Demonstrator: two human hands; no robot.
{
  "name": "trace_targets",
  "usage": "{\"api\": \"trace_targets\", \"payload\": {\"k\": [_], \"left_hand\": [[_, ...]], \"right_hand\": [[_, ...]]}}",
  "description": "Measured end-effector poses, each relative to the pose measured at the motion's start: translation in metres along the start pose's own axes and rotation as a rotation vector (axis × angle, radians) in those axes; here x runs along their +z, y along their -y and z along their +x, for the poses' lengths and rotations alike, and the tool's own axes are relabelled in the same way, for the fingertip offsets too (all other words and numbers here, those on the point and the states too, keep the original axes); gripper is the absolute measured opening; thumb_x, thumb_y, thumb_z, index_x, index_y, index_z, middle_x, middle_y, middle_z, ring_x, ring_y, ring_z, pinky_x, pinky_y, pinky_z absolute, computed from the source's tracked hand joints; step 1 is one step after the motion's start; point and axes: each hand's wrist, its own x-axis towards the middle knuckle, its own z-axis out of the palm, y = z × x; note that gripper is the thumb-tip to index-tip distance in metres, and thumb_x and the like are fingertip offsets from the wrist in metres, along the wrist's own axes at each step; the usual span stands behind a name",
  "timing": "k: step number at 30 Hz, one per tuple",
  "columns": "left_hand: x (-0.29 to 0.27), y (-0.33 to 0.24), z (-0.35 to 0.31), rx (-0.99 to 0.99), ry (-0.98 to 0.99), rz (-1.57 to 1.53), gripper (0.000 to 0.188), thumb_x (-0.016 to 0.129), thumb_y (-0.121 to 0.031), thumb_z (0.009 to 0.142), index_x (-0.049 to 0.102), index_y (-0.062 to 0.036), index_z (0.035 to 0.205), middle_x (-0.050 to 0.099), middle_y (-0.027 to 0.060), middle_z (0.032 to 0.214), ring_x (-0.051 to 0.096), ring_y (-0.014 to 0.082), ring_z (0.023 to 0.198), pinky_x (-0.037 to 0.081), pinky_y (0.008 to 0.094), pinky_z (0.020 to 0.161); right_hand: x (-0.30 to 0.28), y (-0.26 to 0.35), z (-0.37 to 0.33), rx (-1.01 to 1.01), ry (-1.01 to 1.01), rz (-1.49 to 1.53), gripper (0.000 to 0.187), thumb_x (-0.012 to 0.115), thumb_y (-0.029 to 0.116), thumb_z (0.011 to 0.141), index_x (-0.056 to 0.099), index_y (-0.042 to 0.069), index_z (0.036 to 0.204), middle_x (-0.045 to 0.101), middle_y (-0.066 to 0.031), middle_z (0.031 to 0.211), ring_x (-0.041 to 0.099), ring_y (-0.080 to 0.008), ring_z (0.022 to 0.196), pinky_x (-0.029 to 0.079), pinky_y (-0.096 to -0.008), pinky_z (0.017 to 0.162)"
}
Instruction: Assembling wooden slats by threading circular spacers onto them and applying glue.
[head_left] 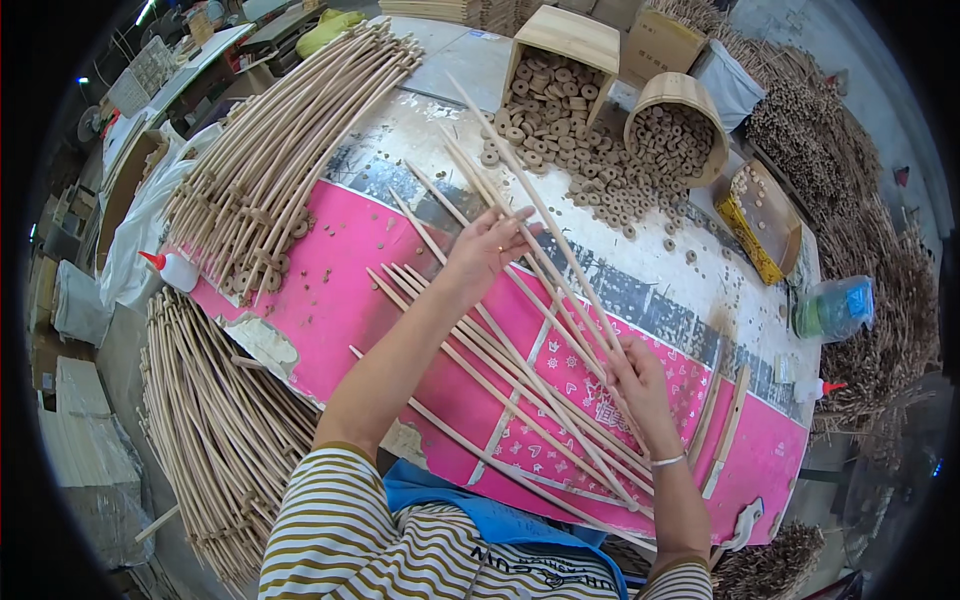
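Long, thin wooden sticks are in both of my hands, slanting from upper left to lower right above the table. My left hand [490,243] is closed at the middle of a pale wooden stick [577,262], thumb and fingertips around it. Lower down, my right hand [642,388] grips the near part of the same stick, and other sticks run close beside it. Whether either hand holds more than one is hard to tell. Several loose sticks [500,358] lie crossed on the pink tabletop [335,255] below my hands.
Ring-shaped wooden discs [610,190] spill from a tipped wooden box [567,38] and a round wooden tub [668,88]. Stick bundles with discs [300,120] lie at the left; more [215,430] stand below. A white red-tipped bottle [178,272], yellow box [745,245] and plastic bottle [835,308] line the edges.
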Motion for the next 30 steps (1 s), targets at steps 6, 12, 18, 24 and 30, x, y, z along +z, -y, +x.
{"api": "trace_targets", "payload": {"k": [6, 12, 18, 24, 30], "left_hand": [[-0.059, -0.026, -0.002, 0.1, -0.195, 0.031, 0.047, 0.05, -0.029, 0.109, 0.044, 0.003, 0.142, 0.063, 0.0208, 0.131, 0.067, 0.0279, 0.114, 0.058, 0.0351, 0.095], [-0.101, -0.056, 0.012, 0.158, -0.144, -0.096, 0.058, 0.038, -0.044, 0.11, 0.043, 0.0002, 0.147, 0.062, 0.0206, 0.133, 0.064, 0.03, 0.121, 0.057, 0.0366, 0.1], [-0.104, -0.069, 0.01, 0.172, -0.104, -0.156, 0.055, 0.029, -0.041, 0.112, 0.041, -0.0006, 0.148, 0.064, 0.022, 0.128, 0.062, 0.0326, 0.124, 0.056, 0.0381, 0.103], [-0.102, -0.067, 0.006, 0.127, -0.078, -0.121, 0.052, 0.034, -0.039, 0.112, 0.045, 0.0002, 0.144, 0.064, 0.0219, 0.128, 0.062, 0.0328, 0.125, 0.055, 0.0382, 0.104], [-0.074, -0.049, 0.001, -0.044, 0.051, -0.012, 0.048, 0.056, -0.028, 0.104, 0.051, 0.0016, 0.141, 0.063, 0.0204, 0.136, 0.059, 0.0299, 0.13, 0.05, 0.0361, 0.11]], "right_hand": [[-0.015, -0.002, 0.0, -0.271, -0.235, -0.44, 0.014, 0.061, 0.012, 0.101, 0.067, 0.0, 0.108, 0.06, -0.0051, 0.074, 0.056, -0.011, 0.067, 0.044, -0.0316, 0.06], [-0.028, 0.002, -0.043, -0.181, -0.156, -0.286, 0.028, 0.065, 0.01, 0.097, 0.07, -0.001, 0.123, 0.066, -0.0018, 0.082, 0.055, -0.0085, 0.071, 0.046, -0.0268, 0.064], [-0.039, -0.005, -0.068, -0.121, -0.058, -0.384, 0.027, 0.065, 0.009, 0.097, 0.071, -0.001, 0.122, 0.073, -0.0104, 0.094, 0.065, -0.0144, 0.08, 0.051, -0.0287, 0.073], [-0.041, -0.006, -0.081, -0.098, -0.045, -0.393, 0.026, 0.065, 0.008, 0.097, 0.071, -0.001, 0.12, 0.075, -0.0176, 0.102, 0.073, -0.0216, 0.089, 0.055, -0.0319, 0.08], [-0.028, -0.008, -0.062, -0.139, -0.059, -0.397, 0.027, 0.06, 0.011, 0.1, 0.069, -0.003, 0.122, 0.065, -0.0049, 0.079, 0.054, -0.0082, 0.069, 0.045, -0.0258, 0.063]]}}
